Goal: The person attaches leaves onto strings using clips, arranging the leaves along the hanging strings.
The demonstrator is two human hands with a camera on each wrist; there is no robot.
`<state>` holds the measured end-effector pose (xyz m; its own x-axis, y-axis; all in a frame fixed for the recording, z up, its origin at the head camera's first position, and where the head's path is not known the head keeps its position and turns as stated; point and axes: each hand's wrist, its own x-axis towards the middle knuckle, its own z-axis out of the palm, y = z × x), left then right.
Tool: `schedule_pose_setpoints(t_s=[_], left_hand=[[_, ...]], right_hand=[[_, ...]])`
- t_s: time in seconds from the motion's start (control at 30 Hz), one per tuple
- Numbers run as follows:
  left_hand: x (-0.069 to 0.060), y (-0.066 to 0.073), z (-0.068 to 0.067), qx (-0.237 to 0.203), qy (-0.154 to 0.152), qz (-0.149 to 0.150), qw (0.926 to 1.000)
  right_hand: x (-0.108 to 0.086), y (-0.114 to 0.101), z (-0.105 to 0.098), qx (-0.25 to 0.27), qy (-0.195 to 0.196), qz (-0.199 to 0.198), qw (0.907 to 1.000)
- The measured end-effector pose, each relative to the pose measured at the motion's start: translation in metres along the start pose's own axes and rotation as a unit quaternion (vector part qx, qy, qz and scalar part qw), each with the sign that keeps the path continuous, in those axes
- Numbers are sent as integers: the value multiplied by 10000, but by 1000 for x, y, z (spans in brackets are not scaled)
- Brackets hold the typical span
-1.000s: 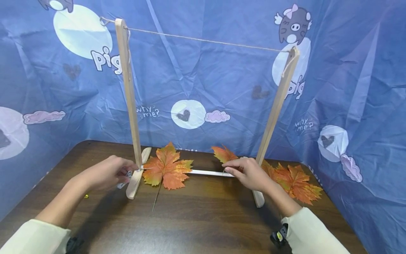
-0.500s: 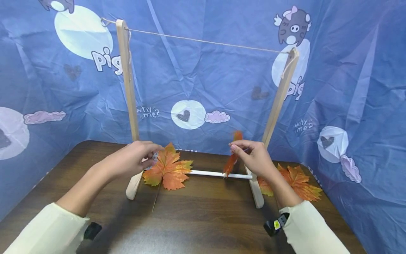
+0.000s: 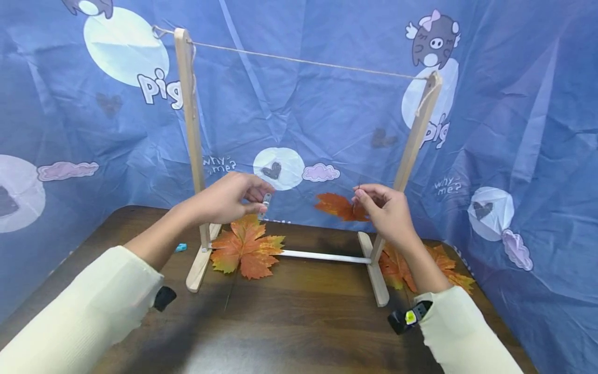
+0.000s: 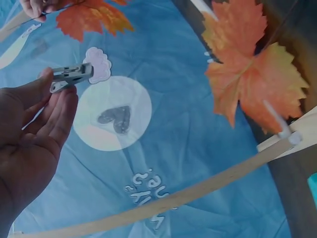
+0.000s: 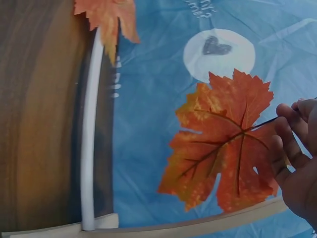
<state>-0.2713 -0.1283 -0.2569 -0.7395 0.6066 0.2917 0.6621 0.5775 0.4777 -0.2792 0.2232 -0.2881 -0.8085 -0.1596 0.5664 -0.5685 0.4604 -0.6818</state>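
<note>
The left hand point(image 3: 229, 197) pinches a grey clothespin point(image 3: 265, 203) between thumb and fingers; in the left wrist view the clothespin point(image 4: 73, 74) points away from the fingertips. The right hand point(image 3: 385, 210) holds an orange maple leaf point(image 3: 343, 206) by its thin dark stem, and the leaf hangs beside the fingers. In the right wrist view the leaf point(image 5: 223, 141) is spread out, its stem pinched by the right hand point(image 5: 297, 148). Both hands are in front of the blue cloth, below a string point(image 3: 303, 63) stretched between two wooden posts.
The left post point(image 3: 189, 114) and right post point(image 3: 416, 135) stand on wooden feet joined by a white rod point(image 3: 322, 255). Another leaf point(image 3: 247, 246) lies over the rod's left end. More leaves point(image 3: 397, 267) lie at the right post. A turquoise object point(image 3: 181, 247) is on the table point(image 3: 280, 322).
The left hand has moved right and up with the clothespin. The right hand has lifted a leaf from near the rod, and the leaf has turned in its grip.
</note>
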Motion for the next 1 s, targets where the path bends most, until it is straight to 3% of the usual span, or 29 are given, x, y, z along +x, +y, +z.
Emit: schedule_pose_setpoints(t_s=[0.2,0.4,0.57,0.77,1.0], left_hand=[[25,8,-17,-268,-45,-190,9995],[43,22,-34,125,43,-63,9999],[55,34,-47,307,-88,-13,9995],[71,51,-65,724,-441,218,9962],[88,85,-88,1080,-623,609,9903]], right_hand=[[6,-10,-9,-64,237,21,9997],[14,-22,-20,71,647,141,9978],[21,-29,-27,329,728,237,9965],[32,-38,-32,446,706,183,9963],[43,-51,-39,171,754,-115,9969]])
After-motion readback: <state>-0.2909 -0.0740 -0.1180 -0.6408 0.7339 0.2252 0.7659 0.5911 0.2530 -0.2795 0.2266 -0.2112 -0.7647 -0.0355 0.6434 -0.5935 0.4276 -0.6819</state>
